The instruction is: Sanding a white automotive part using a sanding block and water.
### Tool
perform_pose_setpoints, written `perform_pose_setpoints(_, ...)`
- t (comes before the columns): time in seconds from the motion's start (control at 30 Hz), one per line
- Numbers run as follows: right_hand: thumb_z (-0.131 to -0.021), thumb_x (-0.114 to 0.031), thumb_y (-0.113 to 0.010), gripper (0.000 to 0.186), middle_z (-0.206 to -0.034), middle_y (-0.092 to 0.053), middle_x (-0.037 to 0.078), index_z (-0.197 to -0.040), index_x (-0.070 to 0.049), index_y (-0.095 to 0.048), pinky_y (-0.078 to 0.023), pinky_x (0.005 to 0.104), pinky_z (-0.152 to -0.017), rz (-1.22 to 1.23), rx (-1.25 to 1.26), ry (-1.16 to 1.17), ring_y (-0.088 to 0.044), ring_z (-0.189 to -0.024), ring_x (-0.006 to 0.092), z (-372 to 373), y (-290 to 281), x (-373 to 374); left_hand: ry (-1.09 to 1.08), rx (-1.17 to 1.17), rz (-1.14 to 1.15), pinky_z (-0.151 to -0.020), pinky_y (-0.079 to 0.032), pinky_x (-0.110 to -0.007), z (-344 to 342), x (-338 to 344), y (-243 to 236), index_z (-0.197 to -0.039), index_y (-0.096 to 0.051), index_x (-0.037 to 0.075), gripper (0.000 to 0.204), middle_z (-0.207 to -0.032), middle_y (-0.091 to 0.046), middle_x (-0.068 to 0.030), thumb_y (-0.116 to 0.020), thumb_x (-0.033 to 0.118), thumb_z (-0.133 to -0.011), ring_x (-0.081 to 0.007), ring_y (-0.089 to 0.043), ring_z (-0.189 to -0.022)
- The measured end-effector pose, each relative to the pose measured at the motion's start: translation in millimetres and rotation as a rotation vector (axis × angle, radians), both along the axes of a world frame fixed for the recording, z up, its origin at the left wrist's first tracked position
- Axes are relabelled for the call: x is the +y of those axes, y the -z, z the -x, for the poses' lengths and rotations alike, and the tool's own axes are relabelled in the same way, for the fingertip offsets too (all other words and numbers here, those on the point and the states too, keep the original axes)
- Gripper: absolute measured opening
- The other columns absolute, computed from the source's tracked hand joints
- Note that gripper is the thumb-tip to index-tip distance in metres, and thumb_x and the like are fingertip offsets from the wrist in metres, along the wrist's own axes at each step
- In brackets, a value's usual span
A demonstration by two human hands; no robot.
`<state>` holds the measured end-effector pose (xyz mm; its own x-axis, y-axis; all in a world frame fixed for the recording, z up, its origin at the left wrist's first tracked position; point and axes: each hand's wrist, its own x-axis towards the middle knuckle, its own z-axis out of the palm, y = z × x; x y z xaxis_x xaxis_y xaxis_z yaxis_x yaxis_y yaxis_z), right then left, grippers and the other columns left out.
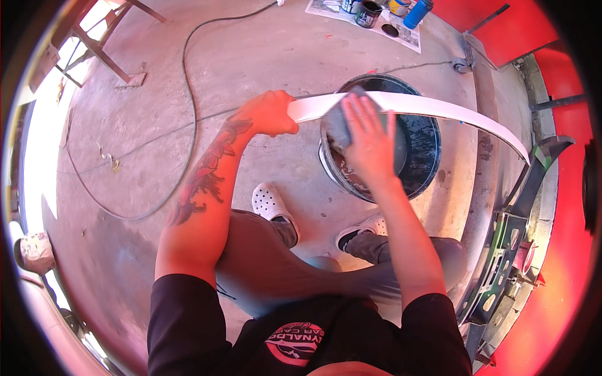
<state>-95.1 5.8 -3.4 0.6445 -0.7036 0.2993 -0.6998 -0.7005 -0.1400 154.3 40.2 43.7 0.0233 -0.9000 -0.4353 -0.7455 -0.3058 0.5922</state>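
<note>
A long, narrow white curved strip [433,105] runs from my left hand over a black tub and bends down to the right. My left hand [271,114] is closed around the strip's left end. Against the strip, over the tub, my right hand [371,141] presses a dark grey sheet that looks like sandpaper [337,125]. The fingers of that hand lie straight across the sheet; its thumb is hidden. Below sits the round black tub [425,147], its inner wall wet and streaked.
Open cans [368,14] and a blue bottle [418,12] stand on newspaper [411,39] at the far right. A dark hose [184,62] curves over the concrete floor at left. Black slotted car parts [495,269] lean along the red wall [564,276]. A metal stand [103,56] is at far left.
</note>
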Motion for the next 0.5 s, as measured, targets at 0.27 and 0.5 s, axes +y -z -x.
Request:
perform_pose_setpoints(0.27,-0.085,-0.014,-0.062,0.071,-0.162,-0.039,0.008,-0.154,-0.009,-0.042,-0.018,0.0647,-0.120,0.034,0.045,0.076,-0.038,-0.149,0.0296,-21.9,3.6,19.2,0.022,0.010,-0.023,-0.057,-0.054,-0.036,1.6,-9.9,5.3,-0.091,-0.069,-0.003,0.027,-0.069,-0.068,-0.0138,-0.067,0.013,-0.070,-0.0212,-0.068,-0.058)
perform_pose_setpoints(0.5,-0.086,-0.024,-0.071,0.082,-0.166,-0.034,0.001,-0.159,-0.019,-0.034,-0.015,0.0626,-0.122,-0.023,0.120,0.052,-0.032,-0.152,0.0223,14.6,-4.5,-2.3,0.017,0.030,-0.018,-0.060,-0.056,-0.036,-4.2,-1.4,1.9,-0.093,-0.070,-0.002,0.028,-0.073,-0.071,-0.0152,-0.069,0.015,-0.071,-0.0229,-0.070,-0.061)
